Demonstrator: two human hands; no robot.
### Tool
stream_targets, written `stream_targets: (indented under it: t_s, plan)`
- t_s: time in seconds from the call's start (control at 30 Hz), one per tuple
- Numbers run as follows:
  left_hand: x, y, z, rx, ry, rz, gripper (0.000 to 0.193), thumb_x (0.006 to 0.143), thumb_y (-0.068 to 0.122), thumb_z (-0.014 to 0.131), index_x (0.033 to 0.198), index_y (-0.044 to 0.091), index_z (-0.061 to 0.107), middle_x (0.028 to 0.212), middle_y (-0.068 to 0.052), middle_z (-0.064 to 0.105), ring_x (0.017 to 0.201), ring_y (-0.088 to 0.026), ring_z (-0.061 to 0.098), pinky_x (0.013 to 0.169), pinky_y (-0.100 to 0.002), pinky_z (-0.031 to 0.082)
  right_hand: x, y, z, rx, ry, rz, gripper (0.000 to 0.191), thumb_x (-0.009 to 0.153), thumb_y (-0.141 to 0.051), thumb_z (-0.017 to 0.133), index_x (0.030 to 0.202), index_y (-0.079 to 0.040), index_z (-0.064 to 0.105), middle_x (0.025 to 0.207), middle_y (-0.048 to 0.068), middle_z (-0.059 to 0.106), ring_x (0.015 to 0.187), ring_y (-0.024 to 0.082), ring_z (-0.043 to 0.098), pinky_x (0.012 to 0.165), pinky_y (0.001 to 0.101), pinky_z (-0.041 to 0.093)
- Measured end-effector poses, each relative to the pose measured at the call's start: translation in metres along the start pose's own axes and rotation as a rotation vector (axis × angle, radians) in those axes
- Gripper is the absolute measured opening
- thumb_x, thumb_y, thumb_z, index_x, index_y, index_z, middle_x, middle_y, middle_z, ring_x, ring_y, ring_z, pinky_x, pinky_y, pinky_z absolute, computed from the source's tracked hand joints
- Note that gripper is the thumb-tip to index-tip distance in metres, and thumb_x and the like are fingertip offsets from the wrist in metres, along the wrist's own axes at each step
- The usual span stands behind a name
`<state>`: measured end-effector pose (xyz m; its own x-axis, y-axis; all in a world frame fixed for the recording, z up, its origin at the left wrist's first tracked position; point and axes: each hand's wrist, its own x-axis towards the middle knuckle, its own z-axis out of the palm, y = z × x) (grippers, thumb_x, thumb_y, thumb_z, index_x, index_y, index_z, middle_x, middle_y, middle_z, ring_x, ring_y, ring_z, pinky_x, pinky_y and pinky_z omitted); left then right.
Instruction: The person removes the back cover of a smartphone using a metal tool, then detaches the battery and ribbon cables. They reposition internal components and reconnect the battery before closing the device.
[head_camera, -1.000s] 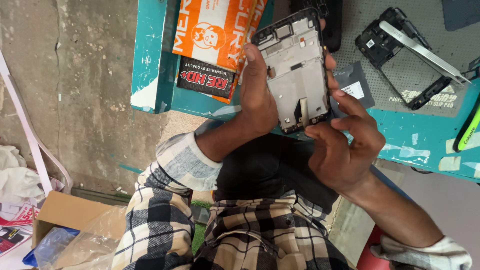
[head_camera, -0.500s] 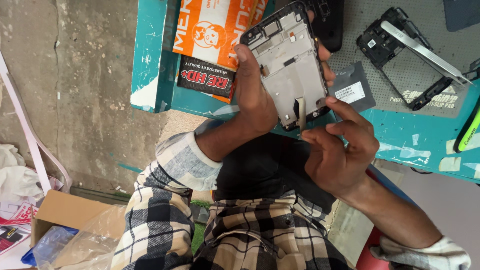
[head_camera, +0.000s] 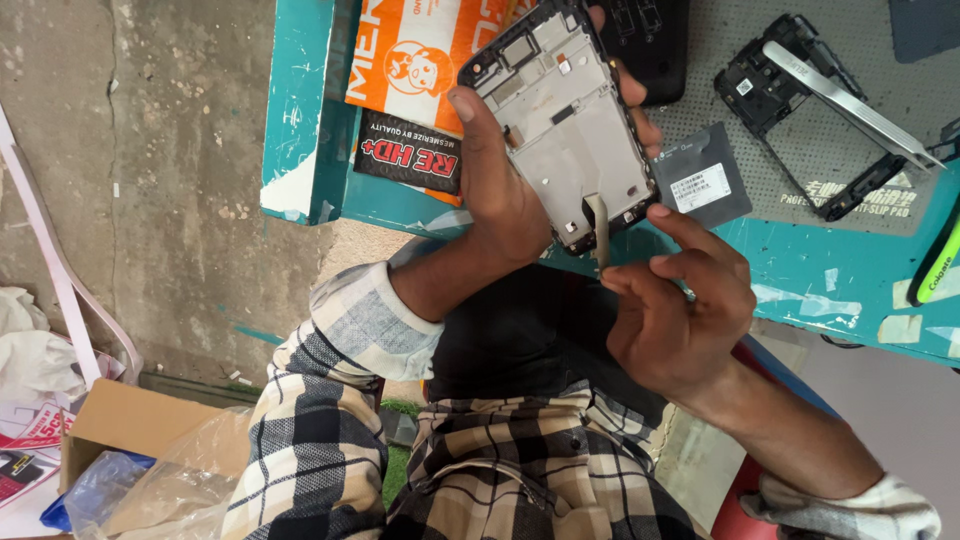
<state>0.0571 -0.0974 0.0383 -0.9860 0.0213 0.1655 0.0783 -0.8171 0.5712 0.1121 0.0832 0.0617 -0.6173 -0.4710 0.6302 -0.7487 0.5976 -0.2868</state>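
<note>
Your left hand holds the phone frame up over the edge of the blue bench, with your thumb along one side and your fingers wrapped round the far side. The frame has tipped and moved up a little from a moment ago.

Your right hand was pressed on the lower end of the frame a second ago. Now it has come away and sits lower, just below the frame. Its fingers are pinched on a thin tan strip. The top of the strip still touches the bottom part of the frame, so it looks like the strip is peeling off.

Behind, on the bench, lie an orange packet, a small grey square, another open phone shell and metal tweezers.
</note>
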Motion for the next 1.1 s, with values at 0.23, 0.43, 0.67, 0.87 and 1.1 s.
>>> stream_targets:
  t_s: [0.23, 0.43, 0.67, 0.87, 1.1]
  plan:
    - [0.004, 0.002, -0.001, -0.035, 0.018, -0.007, 0.087, 0.106, 0.075, 0.022, 0.153, 0.003, 0.039, 0.118, -0.021, 0.066, 0.100, -0.030, 0.072, 0.089, -0.046, 0.062, 0.000, 0.010, -0.005, 0.028, -0.007, 0.005, 0.018, 0.097, 0.008, 0.081, 0.092, 0.002, 0.065, 0.121, 0.012, 0.041, 0.124, 0.037, 0.065, 0.085, 0.0375, 0.053]
    - [0.007, 0.002, -0.001, -0.050, 0.033, -0.001, 0.087, 0.110, 0.075, 0.019, 0.148, 0.001, 0.044, 0.116, -0.021, 0.066, 0.097, -0.031, 0.072, 0.088, -0.046, 0.062, 0.001, 0.014, -0.007, 0.023, -0.007, -0.039, 0.018, 0.092, 0.011, 0.079, 0.087, 0.000, 0.066, 0.119, 0.012, 0.040, 0.121, 0.036, 0.065, 0.085, 0.0388, 0.053]
    - [0.008, 0.005, -0.002, -0.072, 0.042, -0.003, 0.084, 0.112, 0.072, 0.018, 0.142, 0.000, 0.049, 0.116, -0.020, 0.067, 0.097, -0.030, 0.072, 0.085, -0.044, 0.061, 0.000, 0.018, -0.007, 0.024, -0.009, -0.053, 0.017, 0.092, 0.015, 0.075, 0.087, 0.002, 0.065, 0.117, 0.012, 0.035, 0.121, 0.037, 0.063, 0.084, 0.0376, 0.053]
    - [0.011, 0.003, -0.006, -0.047, -0.020, -0.184, 0.091, 0.107, 0.075, 0.020, 0.137, -0.005, 0.051, 0.116, -0.021, 0.067, 0.096, -0.031, 0.073, 0.086, -0.044, 0.063, 0.002, 0.019, -0.008, 0.020, 0.023, -0.015, 0.017, 0.090, 0.018, 0.069, 0.090, 0.001, 0.066, 0.116, 0.012, 0.031, 0.123, 0.037, 0.062, 0.090, 0.0407, 0.056]
    - [0.012, 0.002, -0.004, 0.010, -0.061, -0.307, 0.090, 0.105, 0.074, 0.025, 0.148, -0.002, 0.046, 0.114, -0.021, 0.068, 0.094, -0.030, 0.073, 0.085, -0.044, 0.064, 0.010, 0.035, -0.025, -0.019, 0.024, 0.024, 0.011, 0.095, 0.012, 0.073, 0.098, 0.003, 0.067, 0.122, 0.013, 0.030, 0.122, 0.039, 0.060, 0.095, 0.0401, 0.059]
